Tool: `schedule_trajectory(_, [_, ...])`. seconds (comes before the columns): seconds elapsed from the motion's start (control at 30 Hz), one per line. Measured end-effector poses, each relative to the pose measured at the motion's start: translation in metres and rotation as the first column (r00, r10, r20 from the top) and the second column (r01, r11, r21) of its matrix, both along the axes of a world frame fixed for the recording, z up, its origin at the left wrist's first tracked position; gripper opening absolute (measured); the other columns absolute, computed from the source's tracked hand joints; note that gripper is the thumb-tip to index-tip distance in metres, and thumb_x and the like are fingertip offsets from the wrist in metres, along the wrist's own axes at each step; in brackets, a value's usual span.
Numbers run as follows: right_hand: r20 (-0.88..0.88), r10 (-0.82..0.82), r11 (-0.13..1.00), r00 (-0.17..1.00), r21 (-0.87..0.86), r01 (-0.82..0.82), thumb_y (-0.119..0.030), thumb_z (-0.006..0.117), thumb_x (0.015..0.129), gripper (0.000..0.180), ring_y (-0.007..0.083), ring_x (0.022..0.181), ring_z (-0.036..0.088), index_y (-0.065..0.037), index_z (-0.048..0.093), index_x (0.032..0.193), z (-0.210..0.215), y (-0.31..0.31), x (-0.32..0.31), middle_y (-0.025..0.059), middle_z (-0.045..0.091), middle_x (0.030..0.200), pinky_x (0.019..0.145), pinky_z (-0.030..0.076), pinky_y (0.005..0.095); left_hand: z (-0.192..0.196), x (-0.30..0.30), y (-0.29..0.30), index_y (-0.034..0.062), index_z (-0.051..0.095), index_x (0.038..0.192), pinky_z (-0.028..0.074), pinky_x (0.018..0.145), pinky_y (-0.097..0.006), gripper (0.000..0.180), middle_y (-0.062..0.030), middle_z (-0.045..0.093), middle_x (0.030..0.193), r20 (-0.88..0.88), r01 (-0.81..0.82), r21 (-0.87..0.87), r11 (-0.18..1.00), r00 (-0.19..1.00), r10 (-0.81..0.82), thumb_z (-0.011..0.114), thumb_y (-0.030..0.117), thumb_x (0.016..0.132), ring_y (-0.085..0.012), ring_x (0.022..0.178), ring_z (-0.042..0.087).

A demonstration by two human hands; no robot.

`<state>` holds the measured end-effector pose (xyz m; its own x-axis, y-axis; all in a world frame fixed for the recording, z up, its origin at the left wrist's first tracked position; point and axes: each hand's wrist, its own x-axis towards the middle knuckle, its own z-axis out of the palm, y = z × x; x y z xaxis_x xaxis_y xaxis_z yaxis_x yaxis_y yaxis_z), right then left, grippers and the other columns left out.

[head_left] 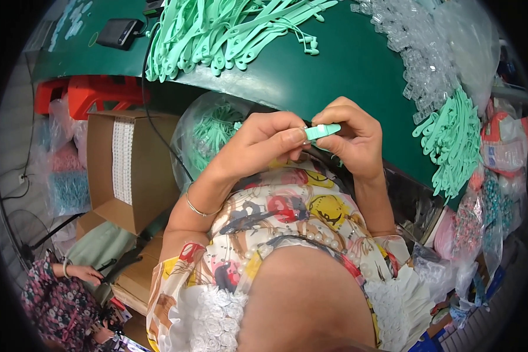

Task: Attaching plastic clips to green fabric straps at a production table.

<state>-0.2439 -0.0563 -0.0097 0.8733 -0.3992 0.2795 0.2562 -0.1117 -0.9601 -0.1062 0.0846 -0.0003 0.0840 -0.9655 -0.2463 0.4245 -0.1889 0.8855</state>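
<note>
Both hands meet at the near edge of the green table (369, 82), in front of my body. Between them is a mint-green strap-like piece (322, 131) with a pale band across it; its exact kind is unclear. My left hand (270, 141) pinches its left end between thumb and fingers. The other end is gripped by my right hand (353, 135), fingers curled, thumb underneath. Farther back lies a large heap of mint-green rubbery straps (211, 35), some with looped ends. A second bundle of similar straps (452, 141) lies to the right, beside a pile of small clear plastic pieces (416, 56).
A clear bag of green strands (217, 132) is left of my hands. A black cable (146, 100) hangs from the table near a black device (118, 33). At left stand a red stool (100, 97) and open cardboard box (149, 170). Another person (58, 299) is lower left.
</note>
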Motion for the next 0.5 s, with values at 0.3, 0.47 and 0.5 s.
schedule_trajectory(0.3, [-0.104,-0.157,0.988,0.982,-0.027,0.155,0.003,0.070,0.064,0.023,0.0099,0.067,0.053,0.003,0.060,0.085,0.023,-0.014,-0.043,0.0049,0.058,0.077,0.058,0.041,0.0216,0.010,0.007,-0.007,0.0000,0.057,0.091,0.041,0.054,-0.022,0.016,-0.0035,0.057,0.069,0.337,0.095,-0.093,0.991,0.940,-0.059,0.055,0.015,0.084,-0.0081,0.061,0.052])
schedule_trajectory(0.47, [-0.316,-0.302,0.932,0.899,-0.297,0.209,-0.002,0.073,0.061,0.025,0.0121,0.060,0.055,-0.001,0.062,0.083,0.037,-0.018,-0.109,0.0067,0.061,0.073,0.054,0.042,0.0228,-0.013,0.031,0.011,-0.0012,0.057,0.087,0.043,0.055,-0.026,0.014,-0.0097,0.058,0.069,0.672,0.250,0.055,0.967,0.707,-0.221,0.060,0.009,0.079,-0.0098,0.057,0.052])
schedule_trajectory(0.5, [-0.335,-0.263,0.929,0.905,-0.340,0.144,-0.003,0.072,0.063,0.024,0.0103,0.063,0.056,0.000,0.061,0.083,0.027,-0.016,-0.114,0.0066,0.060,0.071,0.056,0.041,0.0215,-0.026,0.031,0.016,-0.0012,0.058,0.087,0.043,0.055,-0.026,0.013,-0.0097,0.058,0.069,0.673,0.249,0.086,0.965,0.699,-0.240,0.060,0.009,0.079,-0.0100,0.057,0.053])
